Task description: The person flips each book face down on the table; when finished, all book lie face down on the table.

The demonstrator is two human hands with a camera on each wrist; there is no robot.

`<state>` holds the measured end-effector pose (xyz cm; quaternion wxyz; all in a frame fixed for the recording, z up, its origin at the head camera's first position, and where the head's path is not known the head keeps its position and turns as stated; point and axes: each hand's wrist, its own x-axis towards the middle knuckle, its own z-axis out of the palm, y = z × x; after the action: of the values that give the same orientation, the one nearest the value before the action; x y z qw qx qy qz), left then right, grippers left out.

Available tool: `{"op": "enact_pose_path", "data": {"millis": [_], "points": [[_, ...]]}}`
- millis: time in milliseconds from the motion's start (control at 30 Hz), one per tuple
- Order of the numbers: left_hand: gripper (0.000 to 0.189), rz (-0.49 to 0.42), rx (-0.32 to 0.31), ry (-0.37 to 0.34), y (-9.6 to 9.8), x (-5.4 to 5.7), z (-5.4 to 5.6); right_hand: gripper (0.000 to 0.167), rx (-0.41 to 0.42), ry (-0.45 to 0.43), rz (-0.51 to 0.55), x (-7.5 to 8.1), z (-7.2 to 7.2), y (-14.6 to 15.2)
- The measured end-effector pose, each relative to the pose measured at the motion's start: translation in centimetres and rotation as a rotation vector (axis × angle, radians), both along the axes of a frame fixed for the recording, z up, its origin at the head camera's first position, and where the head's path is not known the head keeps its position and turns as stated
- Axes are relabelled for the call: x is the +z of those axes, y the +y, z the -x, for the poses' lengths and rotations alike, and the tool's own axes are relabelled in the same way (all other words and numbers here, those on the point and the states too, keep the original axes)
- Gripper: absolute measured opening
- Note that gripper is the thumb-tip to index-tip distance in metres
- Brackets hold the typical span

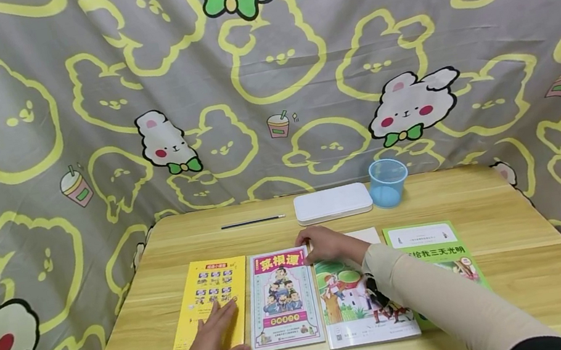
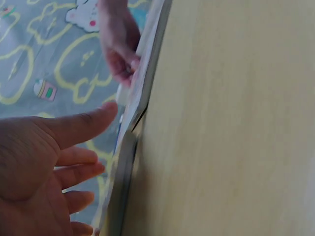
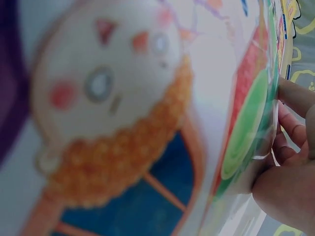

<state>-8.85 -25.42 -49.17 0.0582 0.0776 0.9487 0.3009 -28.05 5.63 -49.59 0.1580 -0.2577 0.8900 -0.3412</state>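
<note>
Four-cornered and flat, a yellow book [image 1: 208,306] lies at the left under the fingers of my left hand [image 1: 210,345]. That hand's fingers are spread, its thumb near the bottom edge of a pale blue book with a pink title [image 1: 282,300]. My right hand [image 1: 329,246] reaches across an illustrated book [image 1: 340,308] and holds the pink-titled book's top right corner between thumb and curled fingers. The forearm partly hides the illustrated book and a green-bordered book [image 1: 435,252] on the right. In the right wrist view, the illustrated cover [image 3: 118,98] fills most of the picture.
Behind the books, a pencil [image 1: 253,222], a white case [image 1: 333,203] and a blue translucent cup [image 1: 388,182] are on the wooden table [image 1: 526,257]. A patterned grey curtain [image 1: 297,78] hangs round the back and sides.
</note>
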Motion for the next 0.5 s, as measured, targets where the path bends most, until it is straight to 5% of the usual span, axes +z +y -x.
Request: {"op": "enact_pose_path", "data": {"millis": [500], "points": [[0.098,-0.033,-0.042,-0.004,1.5,-0.8,0.4,0.037,-0.003,-0.011,0.002,0.0,-0.1,0.0]]}}
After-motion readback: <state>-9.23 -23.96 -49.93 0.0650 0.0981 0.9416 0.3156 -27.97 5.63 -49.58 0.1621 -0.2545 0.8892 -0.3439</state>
